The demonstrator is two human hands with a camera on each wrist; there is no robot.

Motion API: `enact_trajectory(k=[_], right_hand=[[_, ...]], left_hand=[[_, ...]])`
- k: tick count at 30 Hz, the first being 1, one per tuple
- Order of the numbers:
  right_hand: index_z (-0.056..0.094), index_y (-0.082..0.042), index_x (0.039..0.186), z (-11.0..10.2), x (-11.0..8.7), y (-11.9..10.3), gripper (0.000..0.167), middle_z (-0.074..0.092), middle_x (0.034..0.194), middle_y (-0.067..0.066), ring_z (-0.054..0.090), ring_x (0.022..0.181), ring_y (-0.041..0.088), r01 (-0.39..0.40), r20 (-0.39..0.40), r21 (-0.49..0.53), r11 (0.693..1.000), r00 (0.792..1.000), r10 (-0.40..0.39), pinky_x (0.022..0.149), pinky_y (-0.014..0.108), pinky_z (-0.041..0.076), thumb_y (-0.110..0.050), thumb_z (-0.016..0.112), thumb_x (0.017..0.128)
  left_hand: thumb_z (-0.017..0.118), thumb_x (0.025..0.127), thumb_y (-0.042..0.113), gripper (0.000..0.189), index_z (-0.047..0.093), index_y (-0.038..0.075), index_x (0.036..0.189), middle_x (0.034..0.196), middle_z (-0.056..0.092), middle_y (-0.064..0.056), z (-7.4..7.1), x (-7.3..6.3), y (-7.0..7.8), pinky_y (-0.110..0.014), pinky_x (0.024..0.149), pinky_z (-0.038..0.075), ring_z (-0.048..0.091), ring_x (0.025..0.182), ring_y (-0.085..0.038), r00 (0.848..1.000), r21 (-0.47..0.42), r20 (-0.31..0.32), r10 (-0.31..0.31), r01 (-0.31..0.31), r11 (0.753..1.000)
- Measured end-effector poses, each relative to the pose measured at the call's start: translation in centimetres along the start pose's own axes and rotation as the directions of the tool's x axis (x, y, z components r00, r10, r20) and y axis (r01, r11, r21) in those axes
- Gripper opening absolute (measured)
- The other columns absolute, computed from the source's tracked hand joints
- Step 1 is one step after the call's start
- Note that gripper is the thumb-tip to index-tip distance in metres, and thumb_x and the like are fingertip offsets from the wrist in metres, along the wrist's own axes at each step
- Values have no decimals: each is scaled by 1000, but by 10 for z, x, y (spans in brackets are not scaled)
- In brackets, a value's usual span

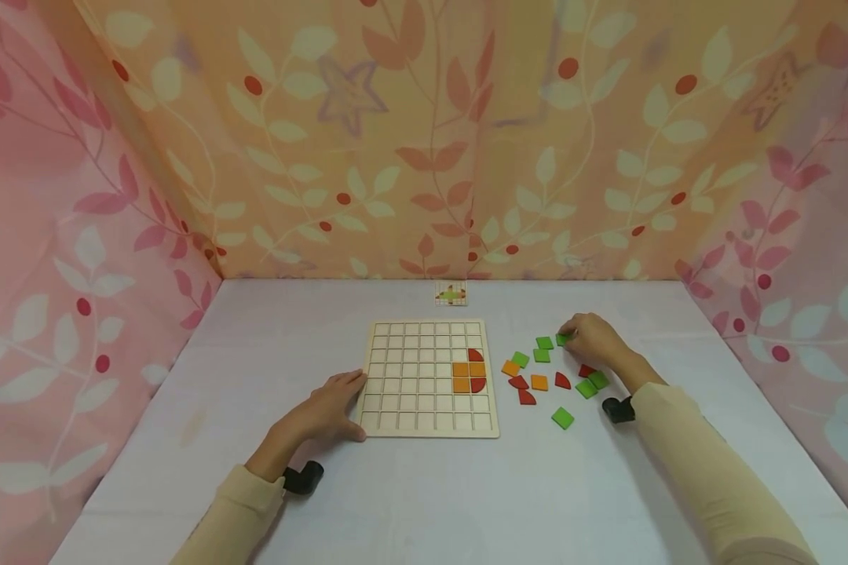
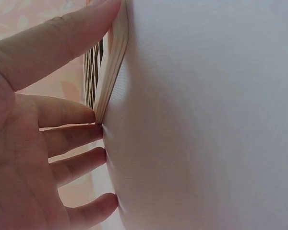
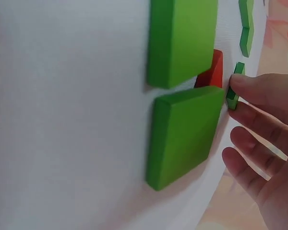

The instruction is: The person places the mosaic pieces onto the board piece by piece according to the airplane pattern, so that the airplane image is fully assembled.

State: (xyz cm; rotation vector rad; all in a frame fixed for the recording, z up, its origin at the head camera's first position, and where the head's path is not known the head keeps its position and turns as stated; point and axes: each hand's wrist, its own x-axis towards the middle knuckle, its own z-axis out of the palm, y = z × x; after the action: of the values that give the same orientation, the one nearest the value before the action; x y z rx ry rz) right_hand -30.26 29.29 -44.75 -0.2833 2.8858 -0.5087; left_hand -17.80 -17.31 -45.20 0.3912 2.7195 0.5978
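Observation:
A square wooden grid board point(image 1: 410, 402) lies on the table. On its right side sit three orange square tiles point(image 1: 461, 384) and two red quarter-circle tiles point(image 1: 475, 355). My left hand point(image 1: 330, 404) rests at the board's near left corner, its thumb along the near edge and fairly straight fingertips at the left edge. To the right of the board, my right hand point(image 1: 595, 339) pinches a green square tile point(image 3: 232, 102) between thumb and index finger. The other right fingers are spread. Close by are two more green tiles point(image 1: 544, 343).
Loose red, orange and green tiles are scattered right of the board, among them a green tile point(image 1: 563, 418) nearest me and an orange tile point(image 1: 539, 382). Behind the board lies a small pattern card point(image 1: 451, 293). Floral curtains point(image 1: 424, 157) enclose the white table point(image 1: 431, 502).

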Motion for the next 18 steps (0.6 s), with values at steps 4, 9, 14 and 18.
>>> enact_trajectory(k=[4, 9, 14, 18], right_hand=[[67, 4, 117, 0, -2, 2, 33, 64, 113, 22, 54, 95, 33, -20, -10, 22, 1000, 1000, 21, 95, 54, 47, -9, 63, 87], [68, 1, 117, 0, -5, -3, 32, 64, 111, 20, 53, 93, 31, -21, -33, 67, 998, 999, 23, 86, 46, 50, -13, 65, 88], [70, 1, 113, 0, -11, -16, 30, 66, 104, 17, 54, 93, 31, 60, -74, 83, 995, 996, -54, 82, 45, 49, -12, 68, 87], [71, 2, 109, 0, -13, -28, 27, 67, 99, 16, 56, 94, 33, 143, -122, 65, 988, 983, -135, 85, 48, 50, -12, 70, 85]], left_hand=[[88, 69, 25, 100, 34, -3, 148, 157, 31, -22, -1, 1, 1, -65, 109, 29, 28, 144, -43, 1000, -1, 3, -2, 2, 1000], [88, 69, 25, 100, 34, -3, 148, 156, 32, -21, -1, 1, 1, -66, 109, 29, 28, 144, -42, 1000, 2, -3, -5, 5, 1000], [88, 68, 25, 100, 35, -3, 148, 156, 32, -21, 0, 0, 1, -67, 109, 29, 28, 144, -42, 1000, -6, -3, -4, 4, 1000], [88, 68, 25, 100, 35, -4, 148, 156, 32, -21, 0, 0, 1, -67, 109, 28, 28, 144, -42, 1000, -11, -5, -5, 5, 1000]])
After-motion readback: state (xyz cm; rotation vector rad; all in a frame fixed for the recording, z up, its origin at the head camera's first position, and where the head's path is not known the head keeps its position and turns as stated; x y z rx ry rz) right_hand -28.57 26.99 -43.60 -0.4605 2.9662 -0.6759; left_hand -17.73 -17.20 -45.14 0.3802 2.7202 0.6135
